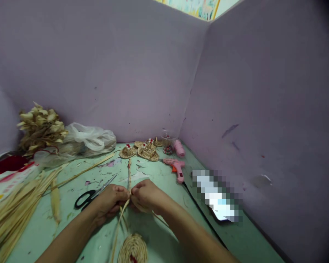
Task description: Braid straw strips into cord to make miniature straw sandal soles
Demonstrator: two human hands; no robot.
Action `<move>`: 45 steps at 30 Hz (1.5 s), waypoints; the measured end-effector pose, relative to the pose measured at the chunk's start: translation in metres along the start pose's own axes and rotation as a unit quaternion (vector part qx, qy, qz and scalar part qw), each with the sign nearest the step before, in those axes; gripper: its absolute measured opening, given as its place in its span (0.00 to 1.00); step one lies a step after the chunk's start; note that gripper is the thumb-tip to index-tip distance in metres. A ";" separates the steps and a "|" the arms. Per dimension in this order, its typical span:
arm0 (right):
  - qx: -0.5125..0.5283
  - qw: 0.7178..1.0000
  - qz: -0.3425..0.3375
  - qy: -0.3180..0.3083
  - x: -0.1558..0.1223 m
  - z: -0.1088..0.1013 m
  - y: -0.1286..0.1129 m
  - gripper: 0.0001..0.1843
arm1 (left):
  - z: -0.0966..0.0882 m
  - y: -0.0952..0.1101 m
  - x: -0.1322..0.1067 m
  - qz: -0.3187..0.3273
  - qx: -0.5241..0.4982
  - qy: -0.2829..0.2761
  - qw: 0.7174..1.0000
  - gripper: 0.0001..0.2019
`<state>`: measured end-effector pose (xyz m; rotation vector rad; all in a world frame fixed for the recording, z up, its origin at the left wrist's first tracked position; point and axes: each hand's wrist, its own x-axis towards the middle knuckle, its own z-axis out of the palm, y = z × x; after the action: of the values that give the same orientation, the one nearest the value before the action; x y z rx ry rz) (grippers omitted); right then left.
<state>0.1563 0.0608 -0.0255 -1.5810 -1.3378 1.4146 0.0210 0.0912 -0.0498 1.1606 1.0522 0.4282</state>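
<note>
In the head view, the left hand (114, 199) and right hand (146, 195) nearly meet, the fingertips of both clamped on a thin plaited strip (129, 175). It runs away beyond them; loose strands (117, 230) trail nearer. A flat coil (133, 246) lies below the fingers, black-handled scissors (94, 193) left, a pink glue gun (178, 168) beyond to the right.

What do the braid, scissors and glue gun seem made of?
Braid: probably dried plant fibre, matte, from its straw-coloured strands. Scissors: thin grey blades, likely metal; black loop handles, perhaps plastic. Glue gun: probably plastic, judging by its smooth pink body.
</note>
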 end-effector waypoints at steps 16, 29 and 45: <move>0.131 0.988 0.065 -0.038 0.003 0.005 0.023 0.07 | 0.001 0.003 0.000 0.013 0.068 0.025 0.997 0.03; 0.100 0.995 0.008 0.031 0.005 0.014 0.028 0.08 | 0.001 0.010 -0.005 0.040 0.158 0.039 0.986 0.03; 0.229 0.970 0.031 0.075 0.008 0.018 0.031 0.05 | 0.056 0.014 -0.044 0.091 0.521 0.245 0.813 0.08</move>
<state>0.1469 0.0562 -0.0607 -1.3915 -0.8053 1.4787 0.0502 0.0335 -0.0163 2.2202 1.7279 0.2869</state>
